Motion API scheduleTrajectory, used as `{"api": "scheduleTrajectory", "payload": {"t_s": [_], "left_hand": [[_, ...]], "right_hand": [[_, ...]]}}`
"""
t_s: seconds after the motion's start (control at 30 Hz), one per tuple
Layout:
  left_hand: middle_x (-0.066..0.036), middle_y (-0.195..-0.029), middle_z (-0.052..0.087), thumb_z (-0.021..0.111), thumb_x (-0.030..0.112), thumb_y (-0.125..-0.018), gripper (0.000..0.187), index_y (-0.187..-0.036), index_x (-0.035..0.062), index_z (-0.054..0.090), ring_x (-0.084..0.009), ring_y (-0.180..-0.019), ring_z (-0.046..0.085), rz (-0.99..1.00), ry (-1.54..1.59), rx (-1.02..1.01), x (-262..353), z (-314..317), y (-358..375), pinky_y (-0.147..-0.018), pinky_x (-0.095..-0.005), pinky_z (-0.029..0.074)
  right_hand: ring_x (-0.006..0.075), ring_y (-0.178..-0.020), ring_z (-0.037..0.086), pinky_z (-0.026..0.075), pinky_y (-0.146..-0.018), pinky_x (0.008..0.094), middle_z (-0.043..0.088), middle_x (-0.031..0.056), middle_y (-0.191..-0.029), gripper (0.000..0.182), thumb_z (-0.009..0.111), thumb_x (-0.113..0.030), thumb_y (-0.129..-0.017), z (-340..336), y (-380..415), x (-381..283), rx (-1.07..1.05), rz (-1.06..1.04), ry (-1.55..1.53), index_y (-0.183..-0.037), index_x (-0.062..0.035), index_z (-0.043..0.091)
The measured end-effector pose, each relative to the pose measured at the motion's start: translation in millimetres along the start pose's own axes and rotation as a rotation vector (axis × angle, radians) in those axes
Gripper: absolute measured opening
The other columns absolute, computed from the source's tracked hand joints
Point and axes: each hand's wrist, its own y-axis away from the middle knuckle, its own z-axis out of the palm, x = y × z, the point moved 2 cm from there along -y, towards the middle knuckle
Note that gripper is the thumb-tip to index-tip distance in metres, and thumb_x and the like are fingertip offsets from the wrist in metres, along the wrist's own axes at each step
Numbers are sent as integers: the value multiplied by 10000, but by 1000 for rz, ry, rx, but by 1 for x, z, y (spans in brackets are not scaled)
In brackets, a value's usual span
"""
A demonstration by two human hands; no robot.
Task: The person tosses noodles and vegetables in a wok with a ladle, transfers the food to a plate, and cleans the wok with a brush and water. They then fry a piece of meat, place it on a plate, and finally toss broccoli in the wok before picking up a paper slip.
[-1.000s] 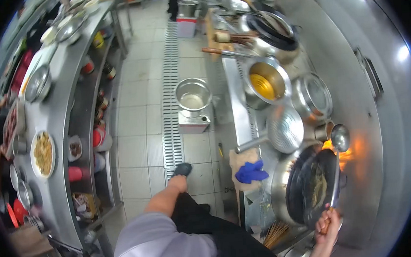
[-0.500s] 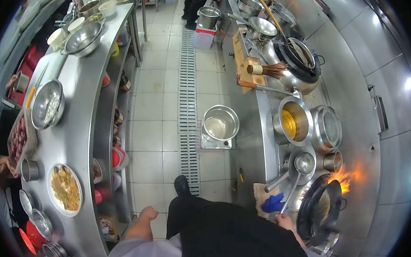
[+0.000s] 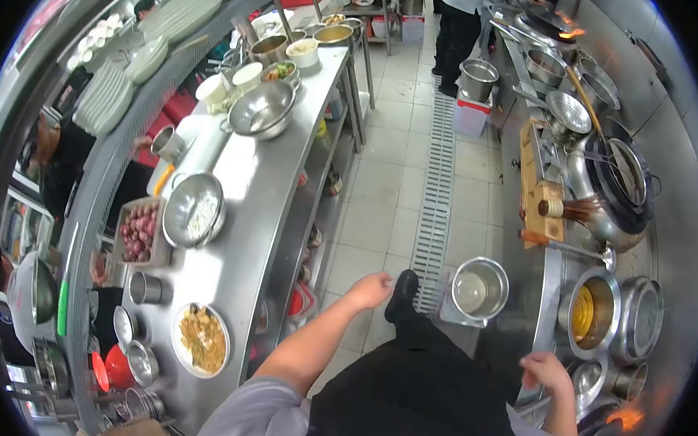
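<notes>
My left hand (image 3: pixel 369 290) hangs in front of me over the floor, its fingers curled together and nothing visible in them. To the right, my right hand (image 3: pixel 546 370) is raised beside the stove edge, fingers loosely bent and apart, holding nothing. Close to it lies a metal ladle (image 3: pixel 589 379) among the pots, partly hidden. Just beyond stands a steel pot with yellow oil (image 3: pixel 585 311). On the left counter, a white oval plate of cooked food (image 3: pixel 203 339) sits near a steel bowl (image 3: pixel 194 210).
A steel pot (image 3: pixel 479 290) stands low on the floor ahead, beside the drain grate (image 3: pixel 437 189). Flame (image 3: pixel 626 417) burns at the lower right. A bamboo brush (image 3: pixel 571 208) lies on the stove side. Another person (image 3: pixel 461 19) stands farther down the aisle.
My right hand has let go of the ladle handle and risen from the wok area. My left arm has swung forward. The view has turned left and I have moved along the aisle.
</notes>
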Motion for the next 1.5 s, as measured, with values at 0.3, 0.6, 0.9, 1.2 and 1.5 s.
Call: {"api": "scheduleTrajectory", "payload": {"t_s": [0.3,0.6,0.9,1.2,1.5], "left_hand": [[-174,-1060,640,599,287,-796,444,-1146,15,582,-303,-996,610,66,-356,-243,43,-93,-138,-853,-377,477],[-122,-928,656,566,188,-861,332,-1110,-30,578,-170,-840,632,-227,335,-226,53,-184,-243,-690,-270,494],[-115,-1036,630,568,224,-890,374,-1181,-7,523,-194,-889,624,167,441,-587,255,-214,-466,-786,-301,483],[-172,-1128,598,416,414,-936,515,-1234,-1,479,-248,-965,617,338,468,-1056,592,-142,-520,-802,-373,502],[-215,-1058,597,459,207,-887,428,-1194,-92,454,-218,-807,640,-70,403,-1610,677,-39,-534,-599,-260,545]], "right_hand": [[211,-910,596,503,-753,346,589,122,-1061,464,564,-206,-910,-33,-134,-183,-60,-541,-1113,-1300,-15,402],[205,-1019,516,428,-863,325,520,115,-1083,855,683,-398,-809,-201,-265,-307,921,-466,-1494,-1402,-1,213],[299,-604,614,495,-496,412,608,178,-770,328,649,-113,-744,-316,-208,-263,1412,-56,-768,-1022,20,536],[400,-920,609,488,-810,447,622,278,-938,220,505,-69,-778,-375,-106,-238,1550,430,15,-906,41,646],[117,-372,369,222,-320,284,443,21,-546,69,503,-56,-831,-340,-122,-215,1110,-72,-1137,-765,-41,519]]}}
